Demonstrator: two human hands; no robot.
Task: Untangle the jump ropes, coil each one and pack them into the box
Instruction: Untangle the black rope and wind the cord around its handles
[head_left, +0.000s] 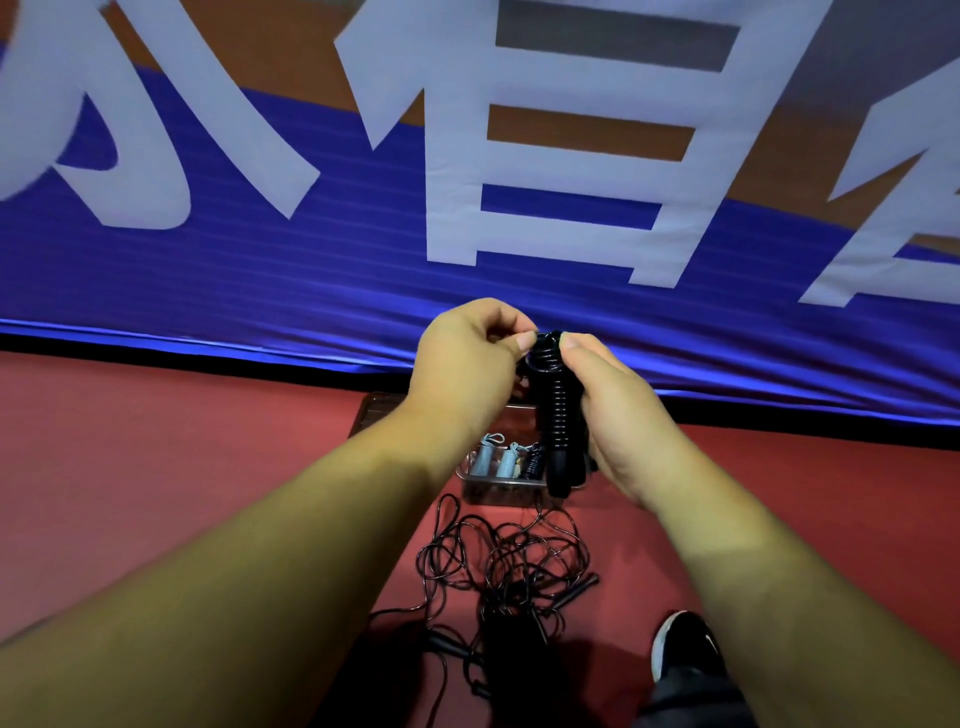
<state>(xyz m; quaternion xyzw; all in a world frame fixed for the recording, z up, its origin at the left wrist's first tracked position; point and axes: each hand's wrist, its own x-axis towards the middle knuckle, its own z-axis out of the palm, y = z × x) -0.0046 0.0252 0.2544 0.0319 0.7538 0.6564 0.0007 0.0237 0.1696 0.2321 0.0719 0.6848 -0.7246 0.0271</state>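
My right hand (618, 415) grips a black jump rope bundle (556, 415), its cord wound in tight turns round the handles, held upright in mid-air. My left hand (467, 369) pinches the cord end at the bundle's top. Below them a clear box (498, 491) stands on the red floor and holds two pale grey coiled ropes (493, 460) and a black coiled one (533, 461). Nearer to me a tangle of black ropes (509, 571) lies loose on the floor, with handles sticking out at its right and lower left.
A blue banner with large white characters (467, 208) hangs along the wall behind the box. The box's lid (371, 415) lies beside it at the left. My black shoe (685, 644) stands at the lower right, close to the tangle.
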